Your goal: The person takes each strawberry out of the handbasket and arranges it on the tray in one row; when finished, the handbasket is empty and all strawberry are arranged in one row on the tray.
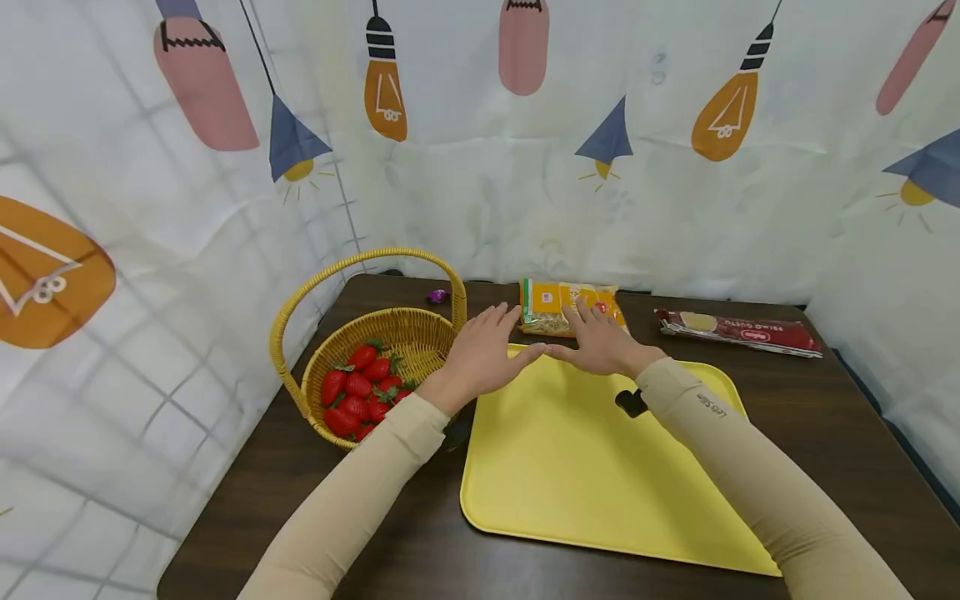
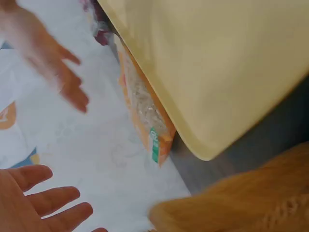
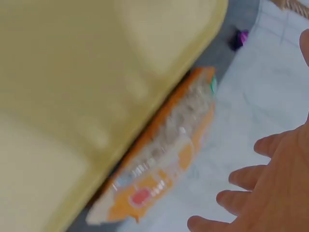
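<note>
Both hands are raised over the far edge of a yellow tray (image 1: 555, 467), fingers straight, holding nothing. The left hand (image 1: 486, 354) is at the tray's far left corner, beside the wicker basket. My right hand (image 1: 600, 342) sits just right of it, the two thumb tips meeting in the head view. Beyond the fingertips lies an orange-and-clear food packet (image 1: 542, 321), partly covered by the right hand in the head view. Its pale contents show through the plastic in the right wrist view, where the packet (image 3: 169, 140) runs along the tray's rim.
A yellow wicker basket (image 1: 420, 333) with a tall handle holds several red strawberries (image 1: 358, 385) at the left. Behind it lies a small purple wrapped piece (image 1: 437, 296). A dark red packet (image 1: 742, 332) rests at the back right of the brown table (image 1: 420, 533).
</note>
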{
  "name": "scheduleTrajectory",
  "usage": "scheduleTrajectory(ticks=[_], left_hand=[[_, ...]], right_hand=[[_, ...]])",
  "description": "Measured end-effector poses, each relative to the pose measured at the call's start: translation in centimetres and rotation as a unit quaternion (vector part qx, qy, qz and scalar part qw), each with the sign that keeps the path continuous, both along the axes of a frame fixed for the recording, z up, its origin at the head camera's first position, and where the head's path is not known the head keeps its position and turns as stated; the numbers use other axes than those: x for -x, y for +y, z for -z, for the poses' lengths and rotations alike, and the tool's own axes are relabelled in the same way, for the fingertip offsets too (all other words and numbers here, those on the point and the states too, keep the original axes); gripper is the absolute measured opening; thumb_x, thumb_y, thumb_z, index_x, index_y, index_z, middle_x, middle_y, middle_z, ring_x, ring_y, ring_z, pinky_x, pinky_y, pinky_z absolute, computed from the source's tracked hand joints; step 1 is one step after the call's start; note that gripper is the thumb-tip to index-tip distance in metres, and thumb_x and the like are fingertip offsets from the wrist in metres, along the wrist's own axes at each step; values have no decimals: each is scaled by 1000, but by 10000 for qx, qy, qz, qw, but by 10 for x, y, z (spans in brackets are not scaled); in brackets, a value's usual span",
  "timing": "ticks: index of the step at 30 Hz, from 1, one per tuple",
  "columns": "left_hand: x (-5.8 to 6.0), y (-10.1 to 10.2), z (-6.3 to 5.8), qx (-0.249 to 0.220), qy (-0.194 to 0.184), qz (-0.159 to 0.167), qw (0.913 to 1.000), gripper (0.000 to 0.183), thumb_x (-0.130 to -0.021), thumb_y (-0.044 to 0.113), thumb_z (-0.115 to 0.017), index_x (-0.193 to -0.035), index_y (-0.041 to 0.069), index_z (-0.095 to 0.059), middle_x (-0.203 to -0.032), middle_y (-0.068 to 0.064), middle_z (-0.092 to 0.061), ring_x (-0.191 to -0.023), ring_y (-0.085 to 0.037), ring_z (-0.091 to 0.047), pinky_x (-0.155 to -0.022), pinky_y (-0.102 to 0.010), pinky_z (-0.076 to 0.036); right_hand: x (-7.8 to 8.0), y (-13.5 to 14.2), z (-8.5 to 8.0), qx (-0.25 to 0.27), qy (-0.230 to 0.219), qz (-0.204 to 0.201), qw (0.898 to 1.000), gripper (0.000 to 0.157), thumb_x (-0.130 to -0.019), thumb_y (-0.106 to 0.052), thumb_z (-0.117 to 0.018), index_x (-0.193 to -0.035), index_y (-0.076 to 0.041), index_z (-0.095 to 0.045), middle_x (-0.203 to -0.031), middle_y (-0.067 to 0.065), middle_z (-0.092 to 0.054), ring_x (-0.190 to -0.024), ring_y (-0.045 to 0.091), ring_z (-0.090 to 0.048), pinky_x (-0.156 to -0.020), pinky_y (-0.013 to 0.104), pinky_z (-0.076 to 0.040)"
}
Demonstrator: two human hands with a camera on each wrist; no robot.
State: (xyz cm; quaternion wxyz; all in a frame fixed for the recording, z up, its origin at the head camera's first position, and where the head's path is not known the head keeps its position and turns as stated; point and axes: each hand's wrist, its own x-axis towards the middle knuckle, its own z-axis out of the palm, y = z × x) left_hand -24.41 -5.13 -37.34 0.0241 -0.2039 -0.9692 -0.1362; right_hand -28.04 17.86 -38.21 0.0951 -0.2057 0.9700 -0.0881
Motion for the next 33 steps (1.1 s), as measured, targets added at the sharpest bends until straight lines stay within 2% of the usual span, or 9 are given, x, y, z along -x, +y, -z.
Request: scheduleTrajectory(ticks=[10,15,17,20,24,28,29,31,33], left_hand=[[-65,-59,19,-1111,330,-427,9923,78,-91,73,-38,-140,14,-53,-147,-9,-46,-133,-30,-46,-103,-53,-39],[-85,-96,25,-1985,1318,-819,9677,47,-94,49,-59,-123,12,-67,-129,-7,-62,-118,-28,-59,-92,-51,-47],[-89,-110,28,-2426,1961,-887,9460,32,-93,35,-64,-114,11,-71,-119,-6,-68,-101,-26,-66,-81,-43,-52],[-93,-130,32,-3168,2980,-1022,8946,15,-92,17,-67,-101,8,-74,-103,-6,-73,-83,-19,-68,-74,-26,-51],[-99,-143,31,-4050,4029,-1560,8058,16,-91,10,-63,-89,-3,-72,-83,-11,-73,-70,1,-61,-67,-9,-43],[-105,-149,30,-4888,4558,-2208,7103,30,-88,9,-58,-89,-21,-55,-72,-6,-62,-65,4,-51,-60,-12,-38],[-106,-151,31,-5034,4551,-2340,6962,34,-86,10,-58,-91,-23,-51,-74,-2,-58,-65,2,-50,-59,-13,-38],[-106,-157,36,-5305,4268,-2534,6872,37,-84,10,-61,-97,-21,-45,-83,5,-50,-69,-5,-48,-63,-18,-38],[-104,-164,44,-5305,3776,-2792,7057,44,-83,13,-67,-108,-13,-41,-92,8,-43,-77,-8,-44,-68,-20,-36]], right_hand=[[-41,-12,37,638,-184,-237,9975,97,-90,-72,-43,-157,-9,-13,-161,21,-6,-146,44,-11,-113,61,-11],[-57,-27,44,879,270,-559,9942,78,-92,-54,-59,-150,-8,-36,-152,17,-38,-134,38,-41,-109,53,-31],[-62,-35,45,995,527,-634,9916,63,-93,-45,-63,-142,-9,-48,-141,13,-52,-125,33,-52,-103,49,-40],[-70,-49,44,1259,911,-761,9849,45,-95,-36,-64,-131,-9,-60,-130,10,-61,-115,28,-61,-95,45,-48],[-76,-69,39,1742,1325,-887,9717,34,-95,-30,-64,-122,-10,-67,-121,6,-66,-106,24,-65,-88,41,-51],[-76,-89,35,2338,1592,-1022,9537,25,-95,-24,-64,-115,-11,-69,-113,4,-69,-99,23,-67,-82,38,-53],[-75,-93,35,2484,1633,-1045,9491,23,-95,-23,-64,-114,-11,-70,-111,4,-70,-96,23,-68,-81,37,-53],[-75,-102,33,2727,1675,-1090,9411,20,-95,-21,-64,-112,-13,-70,-108,2,-70,-92,21,-68,-78,35,-53],[-74,-111,31,2904,1723,-1162,9341,18,-96,-20,-62,-110,-13,-71,-106,2,-70,-88,17,-66,-76,32,-53]])
